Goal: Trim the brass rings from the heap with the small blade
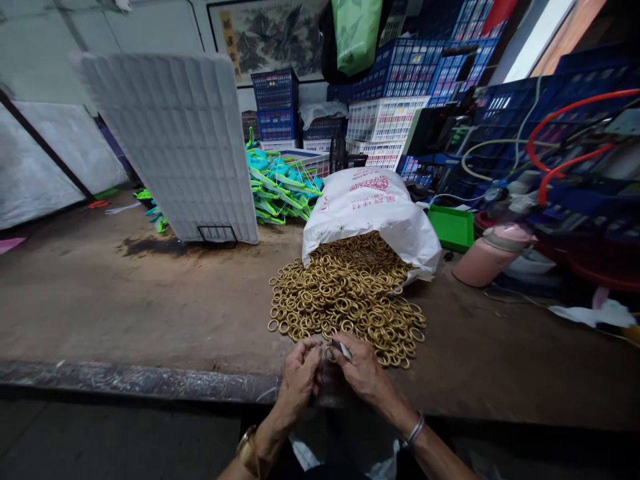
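At the front edge of the table, my left hand point(301, 368) is closed, thumb and fingers pinched together. Whatever it may hold is too small to make out. My right hand point(366, 368) is close beside it, its fingers closed on a small blade-like tool point(344, 351), dark at one end and pale at the other. A brass-coloured ring point(330, 354) shows at the right fingertips; whether it is gripped I cannot tell. Just beyond both hands lies a heap of brass-coloured rings point(345, 297), spilling out of a white printed sack point(360, 207) lying on its side.
A tall pale ribbed panel point(180, 147) stands on the brown table point(125, 300) at left, with green and turquoise plastic pieces point(283, 183) behind it. On the right are a pink bottle point(493, 253), a green tray point(451, 227) and red hoses point(545, 127). Stacked crates point(383, 123) fill the back.
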Motion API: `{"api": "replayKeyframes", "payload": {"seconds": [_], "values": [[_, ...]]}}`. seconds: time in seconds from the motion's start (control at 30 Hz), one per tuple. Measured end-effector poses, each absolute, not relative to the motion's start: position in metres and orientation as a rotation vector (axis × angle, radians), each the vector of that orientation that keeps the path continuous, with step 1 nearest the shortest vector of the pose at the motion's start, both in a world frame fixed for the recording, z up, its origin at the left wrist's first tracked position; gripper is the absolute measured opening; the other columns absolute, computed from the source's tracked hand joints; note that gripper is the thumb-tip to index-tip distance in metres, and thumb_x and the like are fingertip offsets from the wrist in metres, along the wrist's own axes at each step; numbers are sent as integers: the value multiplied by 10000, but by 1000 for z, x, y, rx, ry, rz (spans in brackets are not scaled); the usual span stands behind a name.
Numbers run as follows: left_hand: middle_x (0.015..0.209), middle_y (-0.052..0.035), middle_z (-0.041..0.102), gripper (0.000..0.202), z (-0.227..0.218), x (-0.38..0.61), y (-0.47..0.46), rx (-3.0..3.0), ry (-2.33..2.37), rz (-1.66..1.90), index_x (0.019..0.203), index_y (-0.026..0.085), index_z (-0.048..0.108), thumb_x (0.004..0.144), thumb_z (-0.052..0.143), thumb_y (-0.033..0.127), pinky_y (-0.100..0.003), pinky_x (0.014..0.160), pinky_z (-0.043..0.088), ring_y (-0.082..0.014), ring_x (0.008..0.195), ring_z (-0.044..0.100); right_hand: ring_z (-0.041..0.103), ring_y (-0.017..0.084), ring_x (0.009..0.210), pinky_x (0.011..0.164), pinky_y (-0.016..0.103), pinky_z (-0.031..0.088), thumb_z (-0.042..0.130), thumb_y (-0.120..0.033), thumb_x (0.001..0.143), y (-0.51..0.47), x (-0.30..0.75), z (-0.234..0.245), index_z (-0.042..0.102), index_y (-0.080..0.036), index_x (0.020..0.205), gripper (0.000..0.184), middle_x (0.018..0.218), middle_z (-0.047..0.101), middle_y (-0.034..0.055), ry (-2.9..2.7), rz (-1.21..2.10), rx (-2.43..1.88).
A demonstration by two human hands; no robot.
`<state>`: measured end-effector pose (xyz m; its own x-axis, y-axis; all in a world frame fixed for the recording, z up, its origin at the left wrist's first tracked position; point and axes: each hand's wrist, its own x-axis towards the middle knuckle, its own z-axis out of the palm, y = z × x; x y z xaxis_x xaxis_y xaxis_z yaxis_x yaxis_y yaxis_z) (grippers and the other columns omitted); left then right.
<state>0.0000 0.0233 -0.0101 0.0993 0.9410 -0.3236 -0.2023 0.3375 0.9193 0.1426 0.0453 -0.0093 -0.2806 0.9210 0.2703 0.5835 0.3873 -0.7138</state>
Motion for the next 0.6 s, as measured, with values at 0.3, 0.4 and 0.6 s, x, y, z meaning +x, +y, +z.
{"api": "replayKeyframes", "payload": {"seconds": [0.3,0.4,0.6], "values": [[442,77,375,281,-1,4,28,1071,1179,1060,565,178,428,740,518,379,-177,405,276,-57,392,326,478,104,600,564,197,376,444,-393,777,47,135,-10,546,-176,727,245,643,536,-17,-1637,1007,-1419],[540,38,470,226,-1,2,27,1278,1171,1164,589,163,507,765,489,303,-198,539,348,-89,526,421,407,73,469,458,179,332,413,-484,774,47,134,-15,505,-176,668,338,527,465,-48,-1469,1240,-1442],[585,4,529,226,-2,-3,24,1439,1224,1156,611,159,572,774,471,278,-226,598,353,-120,587,460,180,40,306,331,186,135,365,-534,771,39,128,-11,440,-188,559,413,362,267,-103,-1303,1530,-1486]]}}
